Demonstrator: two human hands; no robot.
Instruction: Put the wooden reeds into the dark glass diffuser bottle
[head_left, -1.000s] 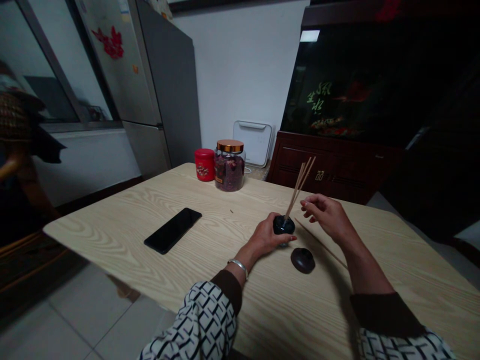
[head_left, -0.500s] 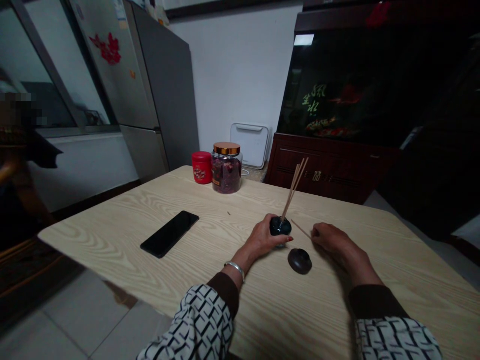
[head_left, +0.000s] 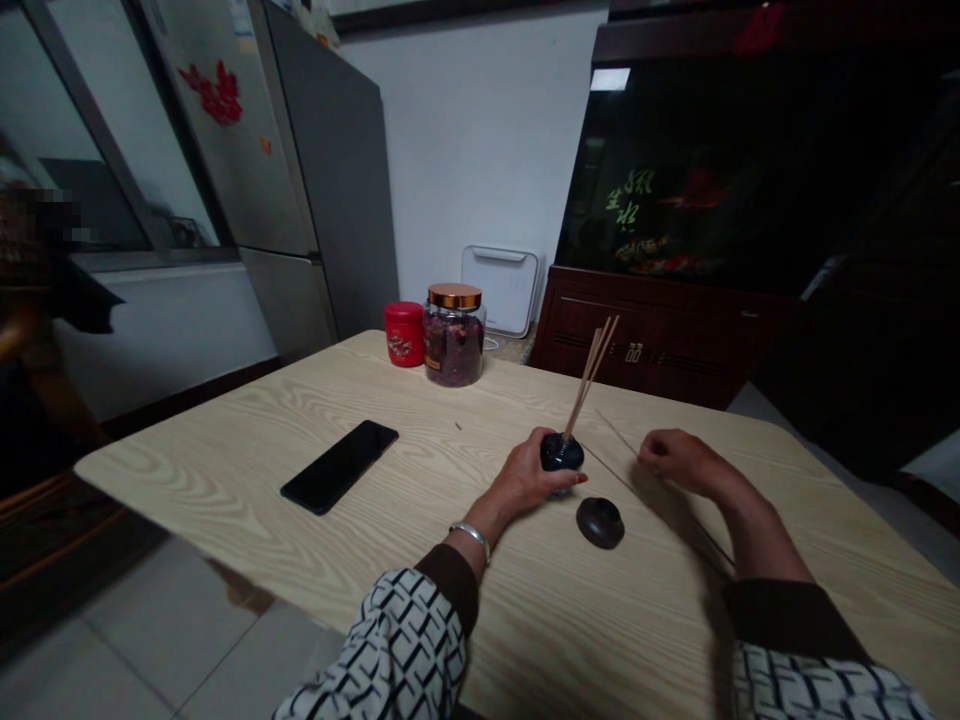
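Note:
My left hand is wrapped around a small dark round pot standing on the wooden table. Several thin wooden sticks stand in the pot and lean to the right. My right hand is to the right of the pot, fingers pinched on one thin stick that points up and to the left just above the table. A dark dome-shaped lid lies in front of the pot, between my hands.
A black phone lies on the table's left part. A red tin and a glass jar with a copper lid stand at the far edge. Behind are a fridge, a dark cabinet and a fish tank.
My right hand dropped from beside the sticks to the table, took hold of a loose stick lying there, and has now lifted it slightly to the right. My left hand stayed on the pot.

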